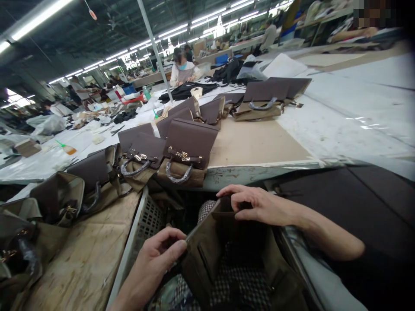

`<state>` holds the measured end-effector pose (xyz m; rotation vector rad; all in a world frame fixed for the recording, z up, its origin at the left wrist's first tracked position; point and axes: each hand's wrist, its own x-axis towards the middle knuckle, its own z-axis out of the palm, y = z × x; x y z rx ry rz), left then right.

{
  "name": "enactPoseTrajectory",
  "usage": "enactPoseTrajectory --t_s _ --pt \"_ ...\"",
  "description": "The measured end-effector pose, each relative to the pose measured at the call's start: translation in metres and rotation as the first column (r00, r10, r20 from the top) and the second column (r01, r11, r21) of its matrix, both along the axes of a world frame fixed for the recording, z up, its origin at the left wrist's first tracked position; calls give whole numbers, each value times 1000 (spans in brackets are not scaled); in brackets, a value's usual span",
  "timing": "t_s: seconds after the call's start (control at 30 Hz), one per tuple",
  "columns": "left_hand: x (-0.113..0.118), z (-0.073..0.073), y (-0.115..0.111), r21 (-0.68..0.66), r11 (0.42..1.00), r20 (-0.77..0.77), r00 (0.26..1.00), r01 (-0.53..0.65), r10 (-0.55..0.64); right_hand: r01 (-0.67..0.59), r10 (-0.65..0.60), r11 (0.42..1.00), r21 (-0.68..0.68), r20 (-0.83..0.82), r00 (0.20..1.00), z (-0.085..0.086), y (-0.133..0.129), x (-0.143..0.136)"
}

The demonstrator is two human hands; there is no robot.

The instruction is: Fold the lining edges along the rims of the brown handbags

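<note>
Handbag (202, 250), brown with its mouth gaping, is held low in front of the worktable (353, 99), over checked cloth (249, 276) that seems to be worn on the lap. One end of its top edge is pinched between thumb and forefinger of the left hand (158, 257). Its other end, closer to the worktable, is gripped by the right hand (249, 205), with the fingers curled over the rim and the thumb on the inner side. By this spread, the edge is probably drawn straight and the inside left open to view.

To the left, below the worktable's front edge, a plastic crate (151, 211) is set beside a wooden board (94, 242). Further bags (58, 194) are lined up there and along the worktable's rim, likely so that each can be reached without rising. Their handles (178, 175) are wrapped in clear film, presumably against scratches. On the worktable, a cardboard sheet (256, 138) is laid flat, perhaps to shield leather from the hard top.

Farther left on the worktable, a green-tipped bottle (66, 148) is tilted. Beyond the brown bags, dark material (191, 91) is heaped before a co-worker (188, 75) in pale sleeves.
</note>
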<state>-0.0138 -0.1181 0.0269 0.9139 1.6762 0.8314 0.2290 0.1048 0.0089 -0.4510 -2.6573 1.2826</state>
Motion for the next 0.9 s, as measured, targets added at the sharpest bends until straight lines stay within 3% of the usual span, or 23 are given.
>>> enactPoseTrajectory --t_s 0.23,0.47,0.73,0.9 --pt "-7 -18 -4 26 999 -94 995 -28 30 -111 115 990 -90 36 993 5 4 10" --pt "-10 -12 0 71 997 -153 988 16 -5 -92 94 995 -39 39 995 4 3 9" --pt "-8 -13 8 29 999 -81 997 15 -12 -35 35 999 35 -3 999 -4 0 5" --pt "2 -19 9 41 999 -233 972 -29 38 43 -41 994 97 -26 999 -9 -8 0"
